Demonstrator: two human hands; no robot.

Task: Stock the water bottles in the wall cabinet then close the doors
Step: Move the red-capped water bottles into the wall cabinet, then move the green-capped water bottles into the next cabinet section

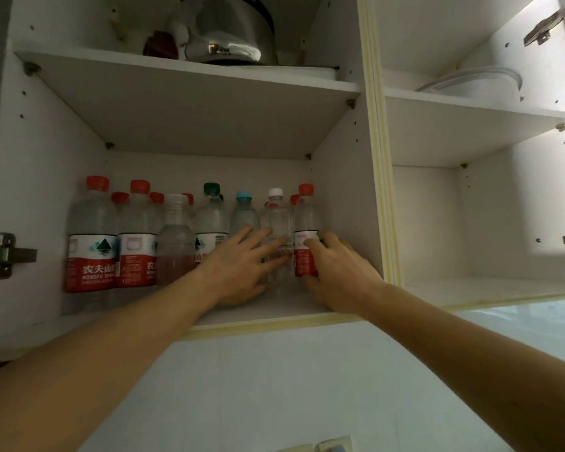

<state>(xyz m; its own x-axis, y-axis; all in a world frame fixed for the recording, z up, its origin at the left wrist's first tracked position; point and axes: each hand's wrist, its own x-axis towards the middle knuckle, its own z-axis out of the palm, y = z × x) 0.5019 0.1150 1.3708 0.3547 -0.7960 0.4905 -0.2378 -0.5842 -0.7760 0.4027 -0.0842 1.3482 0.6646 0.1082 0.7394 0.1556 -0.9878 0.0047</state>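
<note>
Both forearms reach up from the bottom of the head view toward the lower shelf (274, 309) of the wall cabinet (374, 158). At the left hand (242, 269) the grip is spread, straight fingers laid against the side of a clear white-capped bottle (276, 216) near the shelf's front edge. At the right hand (336, 275) the grip is curled round the lower half of a red-labelled bottle (305, 223) standing just beside the cabinet's dividing wall, the thumb across its label. Along the same shelf stand the other water bottles (111, 236), upright and packed close from the left wall across: several with red caps, one green cap (212, 189), one pale blue cap (244, 196) and a cloudy white-capped one at the front. By the look of it the stocking is nearly done, with these last two bottles being settled into the row; the doors remain to be closed. Neither door leaf can be seen, only hinges (4, 254) at the left edge and on the far right. A metal kettle (229, 31) sits on the upper shelf, cut off at the top of the frame, and a pale dish (470, 83) rests in the right-hand compartment. How many bottles stand in the back row is hard to tell, since the front ones cover them, and whether more bottles wait below is out of view.
</note>
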